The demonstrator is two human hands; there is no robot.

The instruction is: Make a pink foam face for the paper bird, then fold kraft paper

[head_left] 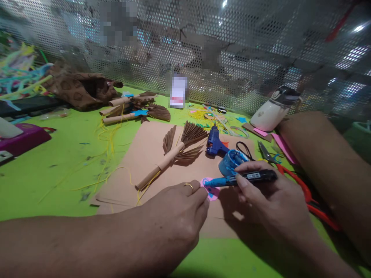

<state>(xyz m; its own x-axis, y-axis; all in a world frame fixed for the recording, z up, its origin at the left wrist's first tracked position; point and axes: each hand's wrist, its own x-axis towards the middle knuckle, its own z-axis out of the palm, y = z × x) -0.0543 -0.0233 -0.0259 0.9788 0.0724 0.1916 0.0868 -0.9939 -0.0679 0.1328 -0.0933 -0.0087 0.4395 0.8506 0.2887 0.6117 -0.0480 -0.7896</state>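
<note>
My right hand (268, 200) grips a black marker (256, 176) whose front end is coated in blue paint. Its tip touches a small pink paper circle (213, 193) that carries blue marks. Fingers bent together, my left hand (181, 210) holds the circle's left edge against brown paper sheets (139, 154); its fingertips are partly hidden. Just behind the marker stands an open pot of blue paint (227, 164). A rolled brown paper stick with pleated fans (171, 156) lies on the sheets, yellow string trailing from it.
A blue glue gun (214, 143) lies behind the paint pot. Orange-handled scissors (301, 183) are at the right, near a white-and-black container (272, 110). More paper sticks (124, 116), a brown patterned bag (81, 88) and a propped phone (178, 90) sit along the perforated metal screen (203, 42).
</note>
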